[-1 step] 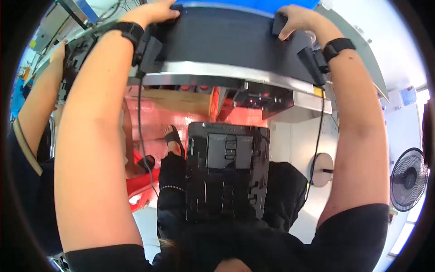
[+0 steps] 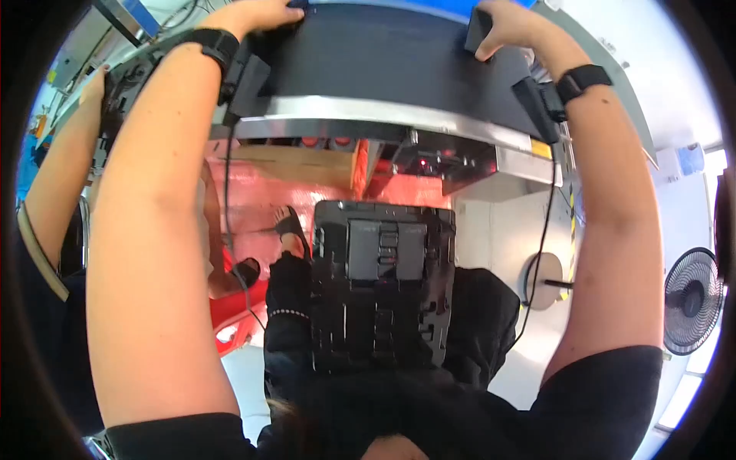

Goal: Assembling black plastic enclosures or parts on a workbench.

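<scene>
My left hand (image 2: 268, 14) is at the top edge, beyond a black belt-like surface (image 2: 368, 57). Its fingers are partly cut off; the thumb presses against a small dark piece whose kind I cannot make out. On the right, my right hand (image 2: 512, 29) is closed, thumb below, around a black block (image 2: 479, 32) at the surface's far edge. Each wrist wears a black strap with a black device and cable, the left device (image 2: 247, 86) and the right device (image 2: 540, 107) hanging over the surface. A black moulded tray (image 2: 387, 307) rests across my lap.
A metal rail (image 2: 368, 111) edges the surface. Below it are a cardboard box (image 2: 291, 165) and a dark unit with a red light (image 2: 437, 162). Another person's arm (image 2: 73, 161) works at left. A fan (image 2: 690, 299) stands at right, a red stool (image 2: 241, 310) at lower left.
My right hand and its block have shifted slightly up and right. The left hand stays nearly in place. The whole view has moved a little.
</scene>
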Tool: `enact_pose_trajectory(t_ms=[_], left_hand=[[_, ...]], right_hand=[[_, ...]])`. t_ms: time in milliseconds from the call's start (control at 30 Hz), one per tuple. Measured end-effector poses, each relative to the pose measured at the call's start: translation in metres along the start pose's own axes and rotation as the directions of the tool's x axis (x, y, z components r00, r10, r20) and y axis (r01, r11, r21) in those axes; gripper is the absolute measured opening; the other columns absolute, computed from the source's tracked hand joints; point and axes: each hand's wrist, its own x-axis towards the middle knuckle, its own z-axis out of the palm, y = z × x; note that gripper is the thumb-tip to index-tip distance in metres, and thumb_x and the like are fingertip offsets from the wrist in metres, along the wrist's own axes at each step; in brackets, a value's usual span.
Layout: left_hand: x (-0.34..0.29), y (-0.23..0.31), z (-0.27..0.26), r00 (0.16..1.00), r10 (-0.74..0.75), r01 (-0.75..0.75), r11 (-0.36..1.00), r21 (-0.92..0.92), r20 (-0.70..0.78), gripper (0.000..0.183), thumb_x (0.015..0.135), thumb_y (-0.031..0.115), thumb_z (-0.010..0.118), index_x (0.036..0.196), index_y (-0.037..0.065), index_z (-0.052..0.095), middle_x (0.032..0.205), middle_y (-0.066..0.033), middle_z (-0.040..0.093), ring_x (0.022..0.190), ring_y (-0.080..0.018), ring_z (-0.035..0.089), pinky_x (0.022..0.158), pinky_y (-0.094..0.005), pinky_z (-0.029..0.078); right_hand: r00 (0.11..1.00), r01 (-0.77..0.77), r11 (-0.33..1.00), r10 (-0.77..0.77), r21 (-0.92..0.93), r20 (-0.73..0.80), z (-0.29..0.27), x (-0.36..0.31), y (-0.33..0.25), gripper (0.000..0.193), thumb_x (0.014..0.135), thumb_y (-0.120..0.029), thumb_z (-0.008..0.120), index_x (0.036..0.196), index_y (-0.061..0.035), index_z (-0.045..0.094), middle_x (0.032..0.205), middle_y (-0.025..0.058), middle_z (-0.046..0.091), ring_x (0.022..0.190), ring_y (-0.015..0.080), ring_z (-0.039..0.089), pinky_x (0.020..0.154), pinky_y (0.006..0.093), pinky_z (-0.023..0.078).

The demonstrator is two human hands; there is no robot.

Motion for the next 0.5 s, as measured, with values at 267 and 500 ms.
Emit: enact_pose_trajectory(t_ms=[267, 500], left_hand=[[-0.031, 0.064, -0.015, 0.939, 0.133, -0.107, 0.989, 0.099, -0.318, 0.038, 0.083, 0.031, 0.064, 0.106, 0.000, 0.063, 0.103, -0.0227, 0.063, 0.100, -0.0366, 0.058, 0.088, -0.0425, 0.045], [-0.172, 0.156, -0.040, 0.996, 0.029, -0.070, 0.810, -0.582, -0.079, 0.030, 0.087, 0.022, 0.062, 0.110, 0.002, 0.062, 0.102, -0.0107, 0.064, 0.097, -0.0247, 0.058, 0.085, -0.0359, 0.046]], right_hand=[[0.655, 0.421, 0.711, 0.191, 0.563, -0.731, 0.029, -0.178, -0.056, 0.031, 0.069, -0.013, 0.069, 0.097, 0.0018, 0.066, 0.082, 0.0174, 0.067, 0.075, 0.0262, 0.064, 0.072, 0.0345, 0.050], [0.998, -0.061, 0.294, 0.016, 0.954, 0.058, 0.141, -0.307, -0.130, 0.030, 0.082, -0.004, 0.064, 0.112, -0.0027, 0.064, 0.100, 0.0052, 0.067, 0.090, 0.0103, 0.059, 0.080, 0.0253, 0.048]])
